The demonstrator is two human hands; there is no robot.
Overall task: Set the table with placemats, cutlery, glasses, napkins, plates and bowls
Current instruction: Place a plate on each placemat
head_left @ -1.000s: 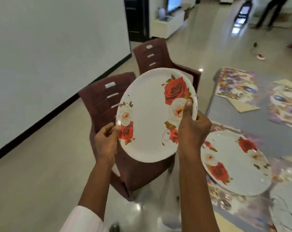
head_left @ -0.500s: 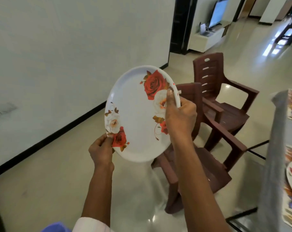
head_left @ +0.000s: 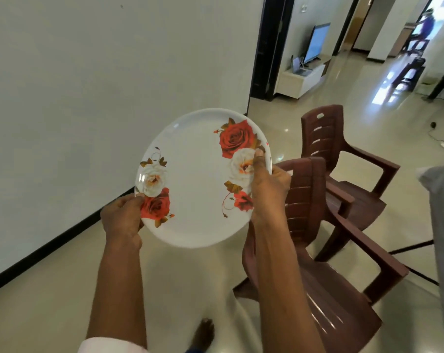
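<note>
Nearest, at mid-frame, the left grip (head_left: pixel 123 220) pinches the lower-left rim of a rose-patterned plate (head_left: pixel 198 189), and the right grip (head_left: pixel 269 189) clasps its right rim, thumb on the face; the plate is tilted in mid-air. Beyond, at right, stand two brown chairs (head_left: pixel 330 276) beside a grey-covered bench (head_left: pixel 442 225).

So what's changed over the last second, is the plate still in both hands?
The view swung left, away from the table; its placemats and the laid plate have left the frame, and only its grey edge shows far right. The chairs now sit right of the held plate. Unchanged: left hand and right hand still grip its opposite rims, face towards the camera.
</note>
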